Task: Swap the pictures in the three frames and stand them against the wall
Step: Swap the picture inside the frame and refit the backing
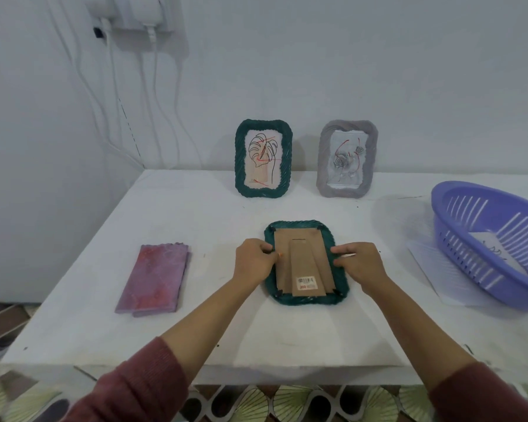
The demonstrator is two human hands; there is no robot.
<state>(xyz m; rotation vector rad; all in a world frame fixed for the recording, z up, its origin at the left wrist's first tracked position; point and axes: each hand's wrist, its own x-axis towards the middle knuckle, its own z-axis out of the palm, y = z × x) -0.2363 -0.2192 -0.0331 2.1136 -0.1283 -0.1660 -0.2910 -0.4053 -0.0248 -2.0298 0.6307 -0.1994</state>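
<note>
Head camera: a person in dark red sleeves works on a face-down green frame (305,263) lying at the middle of a white surface (195,214), its brown cardboard back and folded stand turned upward, a barcode sticker near the lower end. The left hand (253,260) grips the frame's left edge with curled fingers; the right hand (358,263) grips the right edge the same way. Behind, a second green frame (263,158) with a leaf drawing and a grey frame (346,158) with a rose picture stand against the wall (348,71). A folded purple cloth (154,278) lies left; a purple basket (457,202) sits right.
</note>
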